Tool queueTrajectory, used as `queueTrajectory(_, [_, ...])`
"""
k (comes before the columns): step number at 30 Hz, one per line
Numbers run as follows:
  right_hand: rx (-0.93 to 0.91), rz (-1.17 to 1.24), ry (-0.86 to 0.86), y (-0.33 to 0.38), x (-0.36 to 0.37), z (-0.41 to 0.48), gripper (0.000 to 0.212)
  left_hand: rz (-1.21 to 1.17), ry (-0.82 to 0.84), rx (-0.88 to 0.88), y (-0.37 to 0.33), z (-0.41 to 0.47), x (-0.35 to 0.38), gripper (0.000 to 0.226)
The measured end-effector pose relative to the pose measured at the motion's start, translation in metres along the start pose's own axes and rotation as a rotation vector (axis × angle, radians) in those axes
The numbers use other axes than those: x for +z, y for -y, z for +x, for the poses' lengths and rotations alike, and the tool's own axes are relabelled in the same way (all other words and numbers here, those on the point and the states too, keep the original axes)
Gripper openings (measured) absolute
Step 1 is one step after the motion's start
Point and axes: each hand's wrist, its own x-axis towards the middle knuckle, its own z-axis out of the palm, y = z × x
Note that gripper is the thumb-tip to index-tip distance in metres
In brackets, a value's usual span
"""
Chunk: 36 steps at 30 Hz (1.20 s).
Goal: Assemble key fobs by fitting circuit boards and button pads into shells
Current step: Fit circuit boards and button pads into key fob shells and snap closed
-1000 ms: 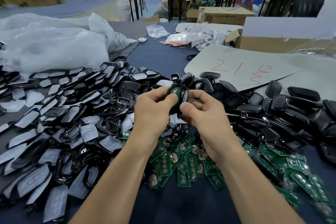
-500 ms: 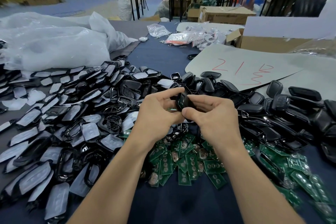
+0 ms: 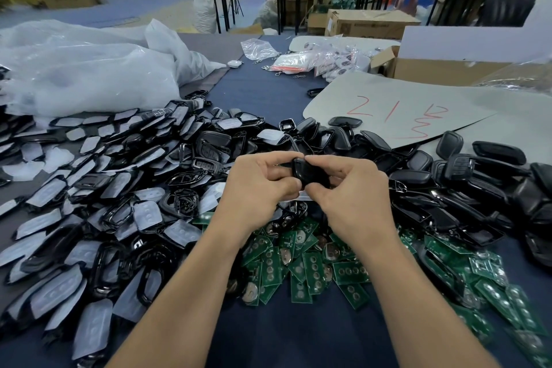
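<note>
Head view looks down on both hands raised just above the heaps, meeting around one black key fob shell [image 3: 304,172]. The left hand [image 3: 263,185] pinches its left end, forefinger over the top and thumb beneath; the right hand [image 3: 355,197] pinches the other end the same way, fingers curled and pressed in. Whether the two halves are fully seated cannot be told, as the fingers cover the seam.

Below the wrists lies a spill of green circuit boards [image 3: 310,269] on the dark blue table cloth [image 3: 298,337]. To the left is a wide heap of pale button pads [image 3: 143,215] mixed with black frames, and to the right a heap of black shell halves [image 3: 466,182].

The shell looks like light, stiff moulded plastic with a glossy skin, so it is likely to slip under dry fingertips and to close with small catches along its rim. It is probably best held by the long edges and squeezed near the rim, working round the seam, not pressed hard in the middle, where the thin board and soft pad inside could shift or bend
</note>
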Motion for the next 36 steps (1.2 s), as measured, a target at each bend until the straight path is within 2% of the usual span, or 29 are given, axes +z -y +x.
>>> queueTrajectory(6, [0.013, 0.072, -0.019, -0.004, 0.005, -0.002, 0.043, 0.013, 0.001, 0.004, 0.001, 0.000, -0.001, 0.051])
queueTrajectory(16, [0.101, 0.472, 0.090, -0.013, 0.003, 0.007, 0.048, 0.026, 0.016, 0.047, -0.002, 0.000, -0.006, 0.042])
queueTrajectory(22, [0.141, 0.605, 0.111, -0.016, 0.000, 0.010, 0.047, -0.006, 0.009, 0.048, -0.004, 0.000, -0.006, 0.041])
queueTrajectory(36, [0.081, 0.313, 0.091, -0.007, -0.003, 0.005, 0.044, 0.088, -0.023, 0.083, -0.004, -0.003, -0.007, 0.049])
